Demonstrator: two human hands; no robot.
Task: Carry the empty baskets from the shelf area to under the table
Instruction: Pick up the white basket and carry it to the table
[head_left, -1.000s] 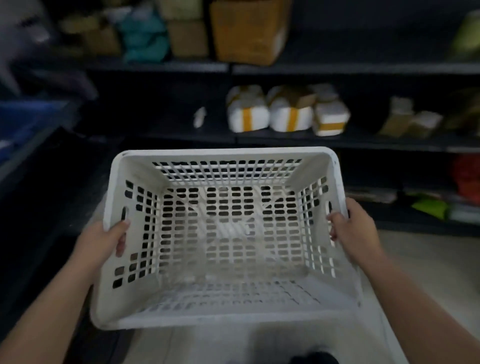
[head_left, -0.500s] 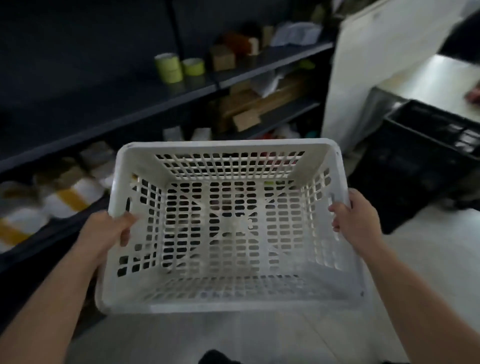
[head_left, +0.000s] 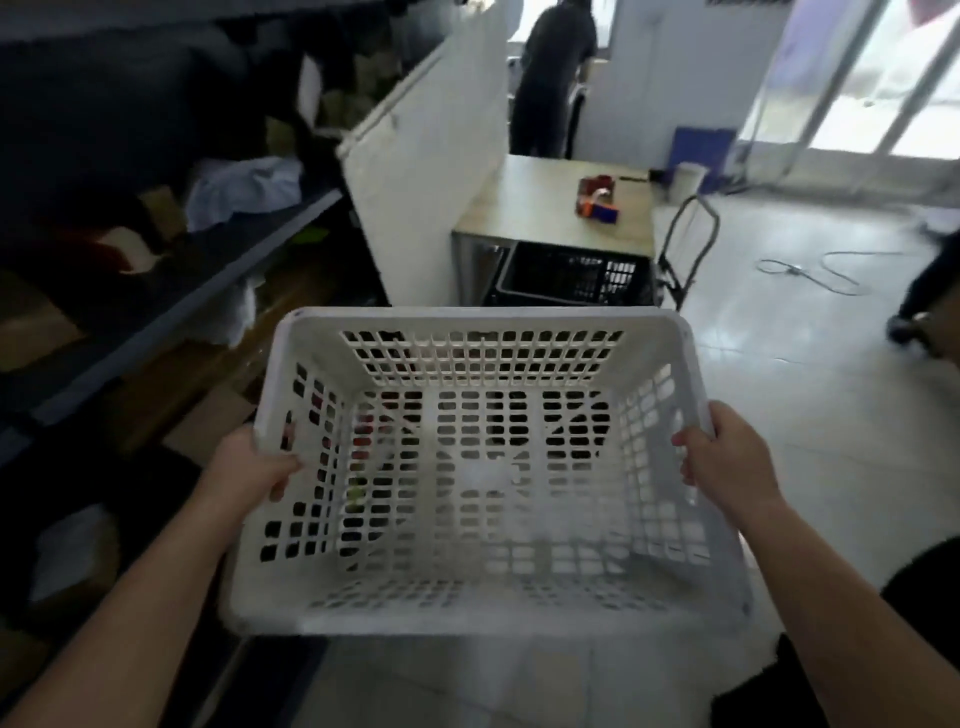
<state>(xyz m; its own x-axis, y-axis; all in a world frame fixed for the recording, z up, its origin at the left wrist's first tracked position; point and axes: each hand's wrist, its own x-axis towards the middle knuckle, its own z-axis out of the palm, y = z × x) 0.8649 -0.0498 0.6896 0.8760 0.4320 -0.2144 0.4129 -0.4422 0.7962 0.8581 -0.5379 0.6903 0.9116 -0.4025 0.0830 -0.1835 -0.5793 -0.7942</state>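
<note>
Left hand (head_left: 249, 467) and right hand (head_left: 727, 462) clasp fingers over the side rims of an empty white perforated plastic basket (head_left: 483, 618), facing a wooden bench (head_left: 540, 213) sheltering a black crate (head_left: 571, 275)

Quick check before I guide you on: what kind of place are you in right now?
Likely a stockroom or small warehouse packing area. Dark shelving holds boxes and bagged goods, a work table has a black crate under it, and a hand trolley stands beside it on a tiled floor.
</note>
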